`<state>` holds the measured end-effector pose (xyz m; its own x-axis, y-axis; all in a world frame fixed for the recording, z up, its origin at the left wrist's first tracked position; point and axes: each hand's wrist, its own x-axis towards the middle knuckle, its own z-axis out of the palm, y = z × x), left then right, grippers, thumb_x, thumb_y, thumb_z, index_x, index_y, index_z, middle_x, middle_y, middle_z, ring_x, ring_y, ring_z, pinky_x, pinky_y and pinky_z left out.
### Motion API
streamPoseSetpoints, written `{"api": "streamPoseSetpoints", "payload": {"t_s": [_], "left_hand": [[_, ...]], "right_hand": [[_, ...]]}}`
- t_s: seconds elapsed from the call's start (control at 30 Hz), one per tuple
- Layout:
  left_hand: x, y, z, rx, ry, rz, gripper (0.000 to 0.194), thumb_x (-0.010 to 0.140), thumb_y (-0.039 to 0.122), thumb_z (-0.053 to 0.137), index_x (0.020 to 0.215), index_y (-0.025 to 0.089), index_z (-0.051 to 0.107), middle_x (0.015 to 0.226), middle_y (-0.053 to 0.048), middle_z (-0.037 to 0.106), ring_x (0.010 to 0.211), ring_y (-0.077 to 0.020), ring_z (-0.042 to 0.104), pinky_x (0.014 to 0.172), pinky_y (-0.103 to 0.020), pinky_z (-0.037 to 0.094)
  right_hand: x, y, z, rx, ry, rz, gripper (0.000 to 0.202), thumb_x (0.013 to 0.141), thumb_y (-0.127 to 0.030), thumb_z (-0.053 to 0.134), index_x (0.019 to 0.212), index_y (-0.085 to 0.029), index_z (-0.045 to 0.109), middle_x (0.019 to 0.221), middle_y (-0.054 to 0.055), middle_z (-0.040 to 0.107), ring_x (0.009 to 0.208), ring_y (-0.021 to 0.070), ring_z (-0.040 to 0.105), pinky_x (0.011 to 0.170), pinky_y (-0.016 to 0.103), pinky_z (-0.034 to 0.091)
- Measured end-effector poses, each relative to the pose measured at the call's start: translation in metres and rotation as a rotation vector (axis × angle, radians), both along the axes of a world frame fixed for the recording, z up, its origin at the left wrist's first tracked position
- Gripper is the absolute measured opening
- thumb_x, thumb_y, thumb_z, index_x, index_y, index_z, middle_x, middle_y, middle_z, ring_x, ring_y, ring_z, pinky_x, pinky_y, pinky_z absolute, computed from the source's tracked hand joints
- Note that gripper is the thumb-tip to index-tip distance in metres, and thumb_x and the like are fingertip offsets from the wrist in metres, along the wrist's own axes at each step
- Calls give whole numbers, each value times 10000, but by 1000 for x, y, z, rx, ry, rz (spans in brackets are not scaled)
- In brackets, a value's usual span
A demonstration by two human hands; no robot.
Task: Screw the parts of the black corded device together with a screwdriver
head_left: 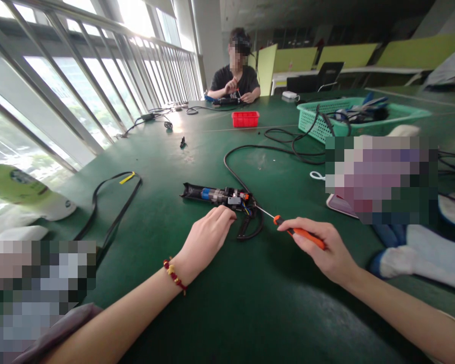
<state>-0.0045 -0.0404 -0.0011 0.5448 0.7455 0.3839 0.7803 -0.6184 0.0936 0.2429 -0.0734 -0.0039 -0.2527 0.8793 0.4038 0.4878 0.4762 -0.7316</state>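
An opened black corded electric tool (216, 195) lies on the green table, its motor parts, switch and coloured wires showing. My left hand (213, 227) is closed at its near edge, fingers curled against the housing; the fingertips are partly hidden. In my right hand (328, 245) is an orange-and-black screwdriver (303, 235). Its shaft slants left, and the tip meets the tool's cord end. Whether the tip sits on a screw or a wire is too small to tell. Just below that end lies a black curved handle part (244, 227), close to my left fingertips.
A black cord (246, 146) runs from the tool towards a green basket (311, 121) of tools. Beyond stands a red tray (245, 119); a co-worker (233, 76) sits at the far end. White-and-blue gloves (409, 253) lie right, a black strap (116, 215) and green-and-white bottle (23, 192) left.
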Motion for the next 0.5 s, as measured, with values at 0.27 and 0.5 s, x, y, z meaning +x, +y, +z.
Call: {"api": "streamPoseSetpoints", "payload": {"t_s": [0.27,0.5], "left_hand": [[-16,18,14,62,-159,82,165,924,234,410,989,174,549,967,-38,659,864,-152,633,727,-258,499],[-8,26,28,121,-80,104,182,918,217,414,975,168,579,940,-31,663,825,-147,637,672,-233,485]], "right_hand": [[4,-1,-4,62,-11,133,190,806,-184,487,877,-206,661,623,-45,580,533,80,512,589,236,412],[0,-1,-4,72,-47,119,193,798,-174,501,903,-194,662,711,-30,643,529,66,515,554,210,404]]}}
